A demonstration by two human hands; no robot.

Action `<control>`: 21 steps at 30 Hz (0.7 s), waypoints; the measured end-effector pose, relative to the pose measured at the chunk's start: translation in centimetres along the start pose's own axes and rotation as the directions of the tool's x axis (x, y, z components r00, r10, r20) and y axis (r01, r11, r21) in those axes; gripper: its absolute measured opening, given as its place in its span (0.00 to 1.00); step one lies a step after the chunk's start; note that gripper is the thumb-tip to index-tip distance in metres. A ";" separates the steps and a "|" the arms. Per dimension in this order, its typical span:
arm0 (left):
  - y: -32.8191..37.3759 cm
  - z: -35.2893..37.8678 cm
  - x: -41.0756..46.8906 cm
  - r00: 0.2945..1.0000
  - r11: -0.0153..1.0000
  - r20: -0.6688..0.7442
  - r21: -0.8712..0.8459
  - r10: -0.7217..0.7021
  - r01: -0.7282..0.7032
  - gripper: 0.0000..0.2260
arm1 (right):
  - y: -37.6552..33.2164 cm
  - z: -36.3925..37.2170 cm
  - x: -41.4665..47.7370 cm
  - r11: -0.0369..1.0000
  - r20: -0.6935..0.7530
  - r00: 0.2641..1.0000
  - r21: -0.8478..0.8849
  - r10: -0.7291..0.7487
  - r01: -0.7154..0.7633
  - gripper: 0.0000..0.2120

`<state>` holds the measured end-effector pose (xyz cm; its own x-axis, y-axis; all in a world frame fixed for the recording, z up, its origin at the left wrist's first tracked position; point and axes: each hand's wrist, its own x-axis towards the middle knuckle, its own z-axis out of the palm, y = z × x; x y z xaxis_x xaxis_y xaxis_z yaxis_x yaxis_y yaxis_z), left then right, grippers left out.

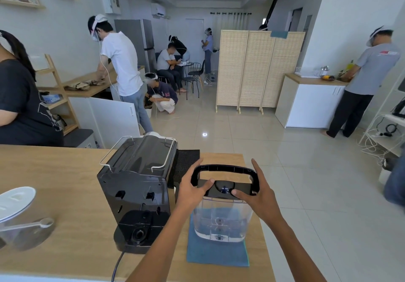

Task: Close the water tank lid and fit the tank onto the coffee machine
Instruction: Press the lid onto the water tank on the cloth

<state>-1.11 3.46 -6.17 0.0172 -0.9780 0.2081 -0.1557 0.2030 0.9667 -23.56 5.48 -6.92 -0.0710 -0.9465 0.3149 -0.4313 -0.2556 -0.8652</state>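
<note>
A clear water tank [221, 220] stands upright on a blue cloth [217, 253] near the table's right end. Its black lid [223, 188] lies across the tank's top, and the black handle [225, 169] arches above it. My left hand [192, 190] holds the lid and handle at the left side, thumb pressed on the lid. My right hand [256, 192] holds the right side, thumb on the lid too. The black coffee machine [138, 185] stands just left of the tank with its back toward me; its rear tank seat [138, 233] is bare.
A black drip mat [188, 161] lies behind the machine. A clear jug with a white lid and a scoop [19, 216] sits at the table's left. The machine's cord [117, 266] runs off the near edge. The table's right edge [263, 238] is close to the tank. Several people work farther back.
</note>
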 end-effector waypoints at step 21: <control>1.1 0.5 -1.2 0.995 0.996 0.059 -0.045 -0.079 0.081 0.38 | -0.2 0.6 -1.0 0.997 -0.016 0.998 0.044 0.065 -0.064 0.41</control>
<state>-1.77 4.82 -5.37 -0.0294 -0.9921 0.1223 -0.1095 0.1248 0.9861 -22.83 6.31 -7.32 -0.1133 -0.9579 0.2640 -0.3861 -0.2024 -0.9000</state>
